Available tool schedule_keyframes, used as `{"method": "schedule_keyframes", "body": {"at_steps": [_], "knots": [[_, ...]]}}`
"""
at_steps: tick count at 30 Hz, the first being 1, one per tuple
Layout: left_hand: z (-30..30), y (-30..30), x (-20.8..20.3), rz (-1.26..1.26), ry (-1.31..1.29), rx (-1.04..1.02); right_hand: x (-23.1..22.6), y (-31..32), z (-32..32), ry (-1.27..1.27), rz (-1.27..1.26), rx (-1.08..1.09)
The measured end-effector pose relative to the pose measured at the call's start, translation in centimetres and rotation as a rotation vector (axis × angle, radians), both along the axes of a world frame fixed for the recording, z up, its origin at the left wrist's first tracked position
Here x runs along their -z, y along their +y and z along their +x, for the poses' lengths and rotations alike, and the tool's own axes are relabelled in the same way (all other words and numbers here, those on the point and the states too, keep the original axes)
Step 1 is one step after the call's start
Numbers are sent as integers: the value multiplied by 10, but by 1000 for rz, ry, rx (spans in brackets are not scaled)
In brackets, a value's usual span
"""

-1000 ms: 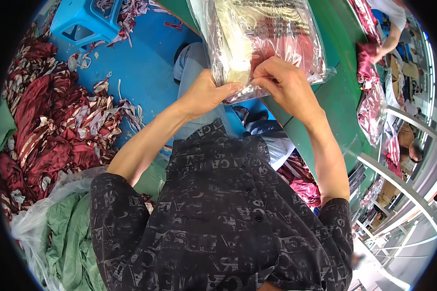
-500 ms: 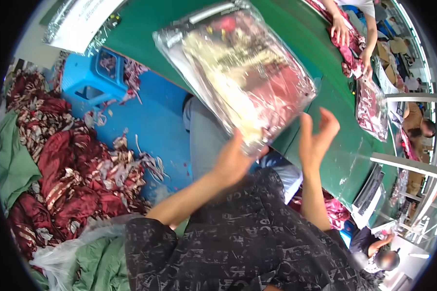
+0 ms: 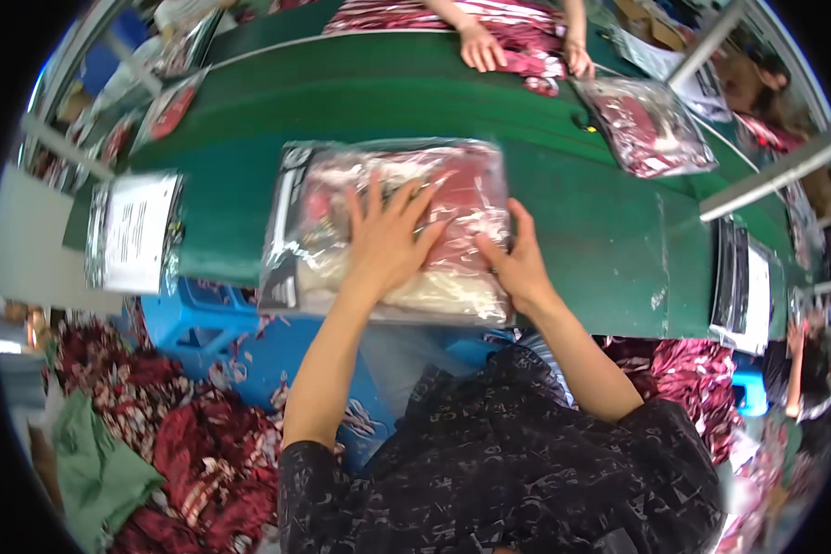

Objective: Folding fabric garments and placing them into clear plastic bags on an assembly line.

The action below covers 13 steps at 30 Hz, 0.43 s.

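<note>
A clear plastic bag with folded red and cream fabric inside (image 3: 462, 198) lies flat on the green table (image 3: 582, 268) in front of me. My left hand (image 3: 388, 240) rests on top of it, palm down with fingers spread. At the bag's right edge is my right hand (image 3: 519, 263), its thumb on the plastic and its fingers stretched along the side, apart from the thumb. Glare on the plastic hides details of the fabric.
Across the table a co-worker's hands (image 3: 480, 46) handle striped red fabric (image 3: 397, 14). Another bagged garment (image 3: 651, 129) lies at right. Stacks of printed bags (image 3: 134, 231) (image 3: 743, 286) lie at both ends. A blue stool (image 3: 198, 319) and heaped red fabric (image 3: 212, 452) are below left.
The bag, tilted in my left hand before, now lies flat on the table. My left hand has moved onto its top and my right hand to its right edge. My view has turned.
</note>
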State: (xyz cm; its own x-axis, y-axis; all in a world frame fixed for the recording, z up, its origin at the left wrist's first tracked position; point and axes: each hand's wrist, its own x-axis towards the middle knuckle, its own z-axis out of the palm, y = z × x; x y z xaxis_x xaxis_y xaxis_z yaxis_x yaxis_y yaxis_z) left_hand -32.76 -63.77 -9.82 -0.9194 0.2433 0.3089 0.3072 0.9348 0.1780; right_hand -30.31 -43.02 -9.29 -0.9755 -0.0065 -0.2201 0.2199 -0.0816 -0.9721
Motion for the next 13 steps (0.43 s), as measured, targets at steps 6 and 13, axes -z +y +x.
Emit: {"method": "schedule_keyframes", "body": {"at_steps": [6, 13], "knots": [[-9, -39, 2, 291, -45, 111, 17, 4, -16, 158, 18, -6], [20, -181, -2, 551, -168, -691, 9, 24, -46, 117, 0, -130]]}}
